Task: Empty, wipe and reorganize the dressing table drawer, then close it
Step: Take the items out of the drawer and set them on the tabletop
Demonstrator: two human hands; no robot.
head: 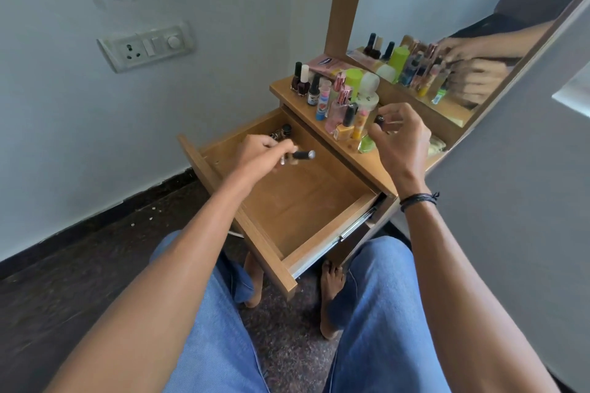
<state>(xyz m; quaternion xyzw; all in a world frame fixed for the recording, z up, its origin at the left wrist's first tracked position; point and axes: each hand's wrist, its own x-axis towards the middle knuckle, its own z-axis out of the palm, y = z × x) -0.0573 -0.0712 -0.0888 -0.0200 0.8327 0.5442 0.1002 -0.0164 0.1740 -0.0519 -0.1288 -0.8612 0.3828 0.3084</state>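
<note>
Our left hand (255,150) hovers over the open drawer (306,201), fingers curled round a slim dark tube (303,155) with a silver end. Our right hand (399,137) is up at the counter (367,166), pinching a small dark-capped bottle (381,120) between thumb and fingertips. The drawer is pulled far out and nearly bare; a few dark bottles (282,132) lie in its far left corner.

The main risk, as we judge it, is the crowded row of bottles (338,96) on the counter. They stand close together near the front edge, and our right hand works just beside them. A careless brush there could topple several, and some would drop into the drawer or onto the floor. A green bottle (367,143) sits right at the edge. The tube in our left hand is held loosely at one end and could slip. The drawer itself hangs far out on its runners, so leaning on it looks unwise.

The counter is a narrow wooden shelf beneath a tilted mirror (447,57), set in a corner of pale walls. A switch plate (147,46) is on the left wall, and the floor (95,249) is dark speckled stone.
</note>
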